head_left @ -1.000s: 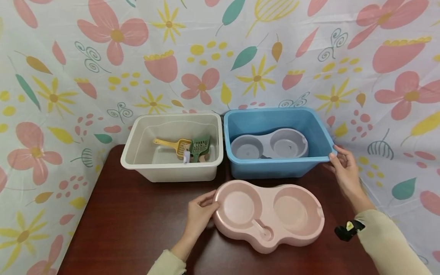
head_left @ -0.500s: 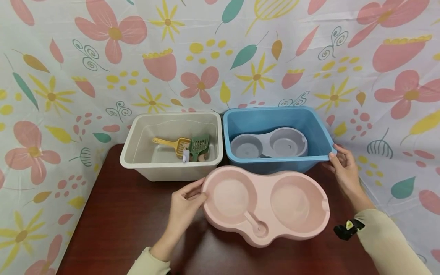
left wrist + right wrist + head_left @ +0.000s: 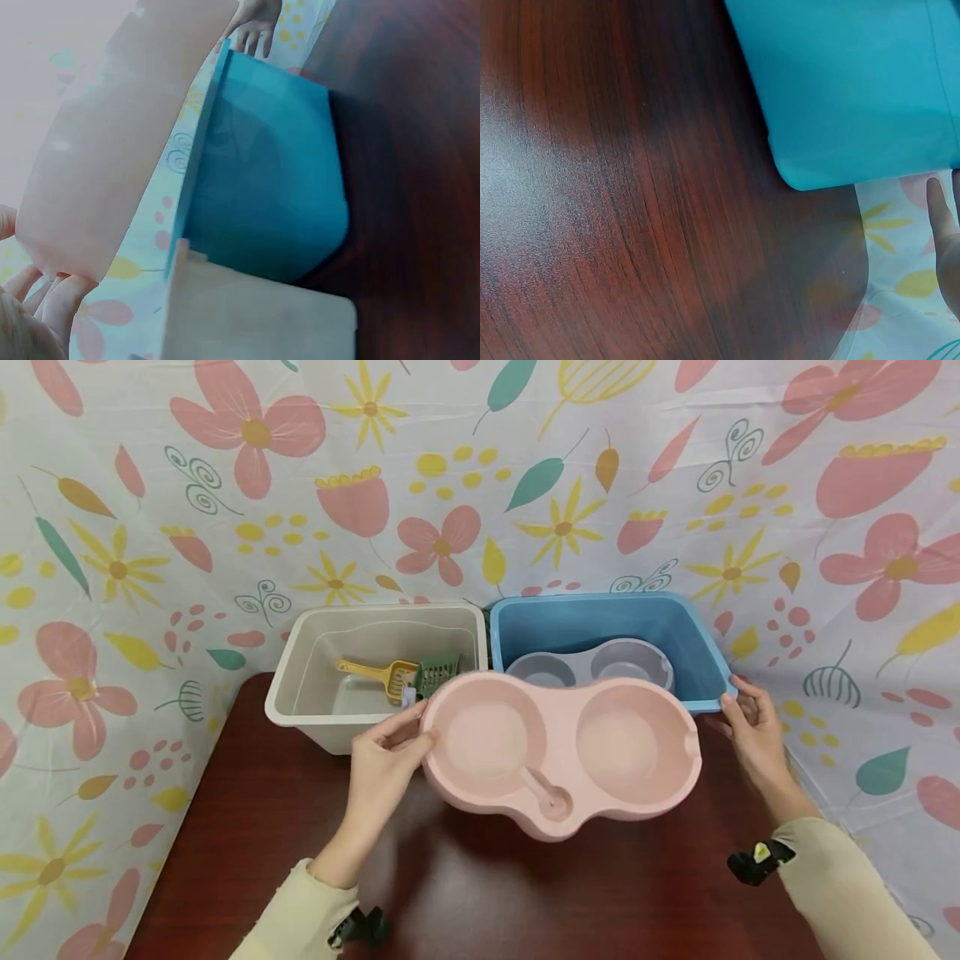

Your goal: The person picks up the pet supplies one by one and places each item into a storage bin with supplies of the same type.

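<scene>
My left hand (image 3: 384, 764) pinches the left rim of a pink double pet bowl (image 3: 561, 727), thumb on top and fingers beneath. The bowl is raised off the table, tilted, and covers the front of a blue plastic tub (image 3: 600, 614). In the left wrist view the underside of the pink bowl (image 3: 112, 142) shows above the fingers. With thumb and fingers, my right hand (image 3: 756, 743) holds the blue tub's front right corner. Inside that tub lies a grey double pet bowl (image 3: 582, 668), its front part hidden.
Left of the blue tub stands a beige tub (image 3: 330, 731), holding a yellow litter scoop (image 3: 371, 673) and a green litter scoop (image 3: 438, 673), partly hidden. Both tubs stand at the back of a dark wooden table (image 3: 247, 860), close to a flower-printed cloth (image 3: 450, 460).
My left hand has lifted the pink bowl off the table, carrying it up and slightly left, towards the tubs. My right hand has stayed at the blue tub's corner.
</scene>
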`<state>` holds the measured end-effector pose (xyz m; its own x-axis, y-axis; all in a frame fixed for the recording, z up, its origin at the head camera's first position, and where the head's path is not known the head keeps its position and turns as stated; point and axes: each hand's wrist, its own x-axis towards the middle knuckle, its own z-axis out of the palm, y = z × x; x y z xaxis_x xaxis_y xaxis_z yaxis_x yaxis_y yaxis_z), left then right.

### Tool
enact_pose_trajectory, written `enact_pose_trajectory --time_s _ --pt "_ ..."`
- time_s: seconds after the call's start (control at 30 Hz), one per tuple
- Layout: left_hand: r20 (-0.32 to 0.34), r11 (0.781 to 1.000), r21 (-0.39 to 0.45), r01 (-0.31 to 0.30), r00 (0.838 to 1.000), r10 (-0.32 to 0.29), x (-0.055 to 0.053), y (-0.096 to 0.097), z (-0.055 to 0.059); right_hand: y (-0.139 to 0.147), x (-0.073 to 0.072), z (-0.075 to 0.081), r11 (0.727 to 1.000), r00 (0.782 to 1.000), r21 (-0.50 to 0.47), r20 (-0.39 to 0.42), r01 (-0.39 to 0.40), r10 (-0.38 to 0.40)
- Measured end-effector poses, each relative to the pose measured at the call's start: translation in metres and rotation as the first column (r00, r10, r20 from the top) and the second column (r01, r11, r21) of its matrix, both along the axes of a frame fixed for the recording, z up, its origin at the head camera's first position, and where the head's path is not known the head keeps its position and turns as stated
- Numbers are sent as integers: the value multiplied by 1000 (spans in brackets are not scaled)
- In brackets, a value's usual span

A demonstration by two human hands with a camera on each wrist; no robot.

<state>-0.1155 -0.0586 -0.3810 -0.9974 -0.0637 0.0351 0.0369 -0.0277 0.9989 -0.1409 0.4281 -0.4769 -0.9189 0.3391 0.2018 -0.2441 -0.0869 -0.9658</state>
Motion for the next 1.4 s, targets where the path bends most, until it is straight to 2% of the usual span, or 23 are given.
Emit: enact_pose_trajectory --time_s 0.23,0.4,0.53,0.67,0.93,1.17,1.4 --pt "-38 1000 -25 -6 999 5 -16 1 21 -1 3 1 1000 1000 30 11 5 -5" --pt "-73 999 -40 -7 997 4 -30 2 36 -2 2 1 1000 1000 -10 2 10 -10" --pt "-77 999 -37 -14 997 11 -41 3 43 -1 2 0 999 1000 -35 -1 19 -20" --pt "-78 999 -41 -34 997 30 -51 5 46 -2 1 -2 999 999 -43 9 33 -33" --pt "-149 994 -40 -97 985 90 -66 12 51 -2 -1 -4 997 998 -47 35 58 -56" --pt "-143 989 -22 -144 980 139 -84 21 52 -5 -1 -3 998 998 -35 25 50 -49" --pt "-122 987 25 -156 980 158 -99 34 48 -3 -1 -4 998 1000 -54 -6 23 -23"
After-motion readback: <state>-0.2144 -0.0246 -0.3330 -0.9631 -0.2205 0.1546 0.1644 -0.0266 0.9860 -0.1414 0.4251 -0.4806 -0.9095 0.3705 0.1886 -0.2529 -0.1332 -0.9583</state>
